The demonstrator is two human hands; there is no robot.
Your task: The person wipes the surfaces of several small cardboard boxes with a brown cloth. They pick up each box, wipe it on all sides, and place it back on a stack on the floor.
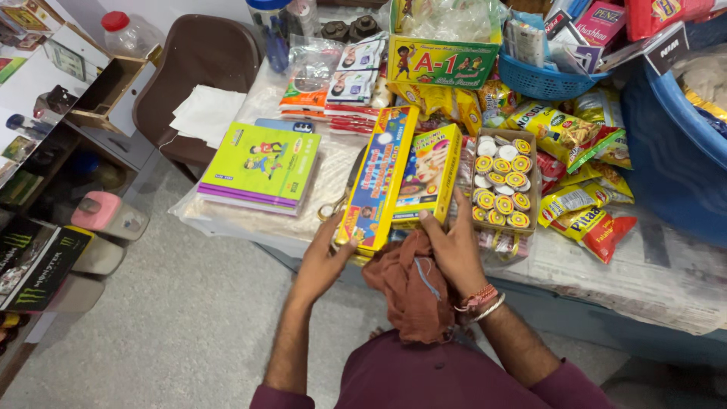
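Left hand [324,261] grips the long yellow cardboard box [376,180]; beside that box, right hand [454,246] presses a rust-brown cloth [413,291]. Box overhangs the tabletop [606,273] edge and could slip off.

Glossy card, matt cloth, crinkled plastic on a covered counter

The long yellow box [376,182] under the left hand [322,261] is smooth, glossy printed card, as is the smaller yellow-green box [428,176]. The rust-brown rag [413,291] beneath the right hand [454,246] is soft, matt, creased cloth. The snack packets [587,216] are shiny crinkled foil-plastic. The counter [666,284] is laid with matt newsprint paper; a clear plastic sheet [227,216] wrinkles under the glossy-covered notebooks [261,167].
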